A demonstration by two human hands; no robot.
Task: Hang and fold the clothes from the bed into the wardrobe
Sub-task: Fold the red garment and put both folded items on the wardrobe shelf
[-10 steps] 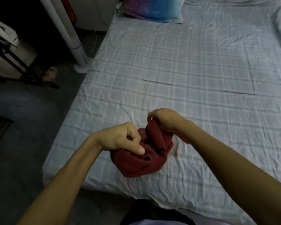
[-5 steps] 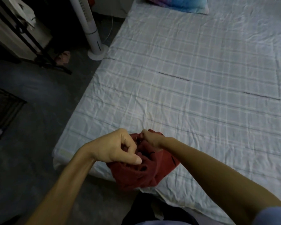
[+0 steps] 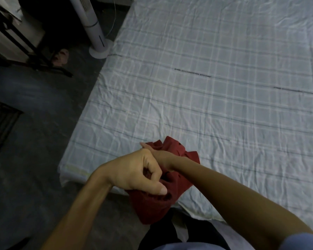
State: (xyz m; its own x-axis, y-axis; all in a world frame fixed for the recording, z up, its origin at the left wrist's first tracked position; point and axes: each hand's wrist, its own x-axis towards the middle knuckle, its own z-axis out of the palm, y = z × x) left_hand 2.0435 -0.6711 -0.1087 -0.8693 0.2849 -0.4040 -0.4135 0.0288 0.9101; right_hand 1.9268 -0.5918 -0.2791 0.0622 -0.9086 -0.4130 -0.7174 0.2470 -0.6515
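With the bunched dark red garment (image 3: pixel 170 201) held at the near corner of the bed (image 3: pixel 188 105), our left hand (image 3: pixel 134 172) grips it, our right hand (image 3: pixel 159 155) has its hold hidden, and we judge it next needs shaking open for folding.

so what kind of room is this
Most likely a bedroom: a bed covered by a checked sheet, a white tower fan standing beside it, and a dark red garment gripped by the left hand at the bed's near edge.
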